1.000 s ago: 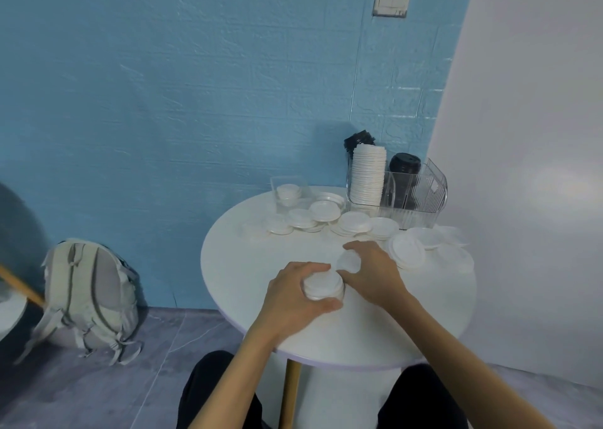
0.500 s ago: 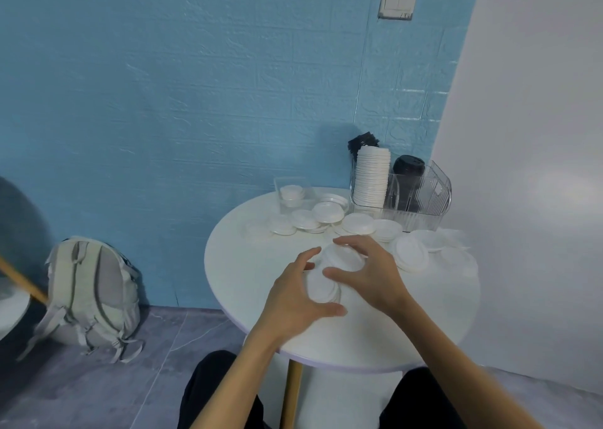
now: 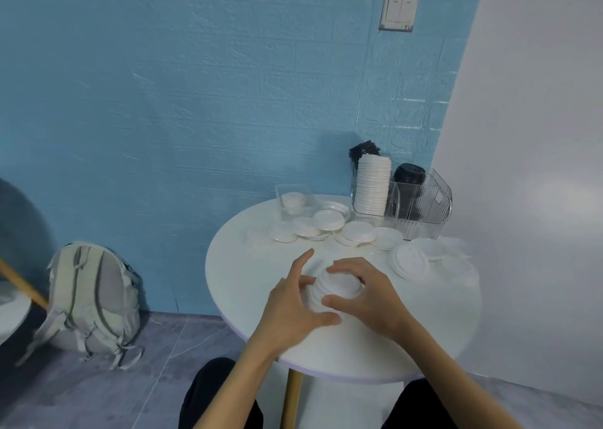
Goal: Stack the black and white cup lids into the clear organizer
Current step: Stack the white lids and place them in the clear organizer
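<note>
Closest to the person, both hands meet over a short pile of white lids near the front of the round worktop. The left hand cups the pile from the side, its grip curled round the edge with the forefinger lifted free, probably to keep the lids from sliding. The right hand has its grip clamped on the top lid from above, thumb in front and fingers behind, likely seating it square on the rest. Beyond them loose white lids lie scattered in overlapping clusters, within reach for gathering. Farthest back against the blue wall stands the clear organizer, already holding a tall white stack and black lids, so small piles are probably built first and carried over together.
</note>
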The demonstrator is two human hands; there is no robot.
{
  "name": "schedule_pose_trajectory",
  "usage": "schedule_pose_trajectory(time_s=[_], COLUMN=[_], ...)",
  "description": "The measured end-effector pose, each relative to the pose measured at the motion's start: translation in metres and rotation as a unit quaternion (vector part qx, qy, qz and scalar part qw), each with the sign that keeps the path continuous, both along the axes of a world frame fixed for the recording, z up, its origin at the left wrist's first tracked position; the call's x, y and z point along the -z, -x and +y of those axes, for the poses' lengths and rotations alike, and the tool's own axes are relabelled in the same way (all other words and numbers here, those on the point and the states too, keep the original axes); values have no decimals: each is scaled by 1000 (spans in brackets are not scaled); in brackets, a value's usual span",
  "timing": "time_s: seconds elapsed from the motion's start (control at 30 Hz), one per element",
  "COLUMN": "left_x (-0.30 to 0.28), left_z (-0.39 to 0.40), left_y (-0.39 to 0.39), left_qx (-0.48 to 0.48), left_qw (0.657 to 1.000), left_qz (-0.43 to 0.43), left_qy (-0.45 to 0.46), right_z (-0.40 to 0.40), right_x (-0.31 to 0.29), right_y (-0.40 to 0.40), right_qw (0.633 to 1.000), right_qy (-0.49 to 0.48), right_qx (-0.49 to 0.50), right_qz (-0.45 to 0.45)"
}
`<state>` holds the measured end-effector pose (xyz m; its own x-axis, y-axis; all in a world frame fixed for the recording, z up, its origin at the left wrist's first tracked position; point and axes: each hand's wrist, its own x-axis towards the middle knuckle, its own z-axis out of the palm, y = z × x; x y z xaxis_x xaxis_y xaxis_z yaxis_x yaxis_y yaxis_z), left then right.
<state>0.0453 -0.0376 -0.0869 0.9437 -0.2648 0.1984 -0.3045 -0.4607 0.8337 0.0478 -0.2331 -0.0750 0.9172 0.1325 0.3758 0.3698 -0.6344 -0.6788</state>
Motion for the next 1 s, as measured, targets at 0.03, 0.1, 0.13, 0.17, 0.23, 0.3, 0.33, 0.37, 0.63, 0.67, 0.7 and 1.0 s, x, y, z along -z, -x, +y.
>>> schedule_pose_trajectory(time_s=[0.03, 0.1, 0.13, 0.17, 0.23, 0.3, 0.33, 0.37, 0.63, 0.67, 0.7, 1.0], left_x=[2, 4, 4, 4, 6, 6, 6, 6, 1, 0, -2, 2], left_z=[1, 0, 0, -1, -2, -1, -1, -1, -6, -5, -5, -4], left_y=[-2, -4, -5, -5, -6, -6, -5, -5, -1, 0, 1, -3], left_qx=[-3, -7, -7, -7, -8, -6, -3, -2, 1, 8, 13, 1], left_qw=[1000, 1000, 999, 999, 999, 999, 1000, 1000, 999, 999, 999, 1000], left_qz=[4, 8, 8, 8, 8, 5, 1, -5, -40, -38, -36, -15], left_qy=[10, 25, 32, 35, 36, 33, 29, 24, 37, 37, 37, 25], right_z=[-2, -2, -1, 1, 6, 9, 9, 9, 2, 2, 2, -34], right_x=[-1, -2, -3, -3, -2, 3, 6, 10, 17, 17, 18, 5], right_y=[0, 3, 3, 3, 2, 1, 1, 1, 8, 8, 8, -8], right_qw=[1000, 1000, 1000, 1000, 1000, 999, 999, 999, 997, 997, 997, 996], right_qy=[-4, -11, -9, -4, 10, 23, 23, 16, 0, -1, -3, -2], right_qx=[4, 1, -4, -10, -22, -29, -32, -36, -72, -70, -69, 45], right_qz=[-5, -18, -23, -22, -9, 10, 16, 22, 30, 34, 36, -78])
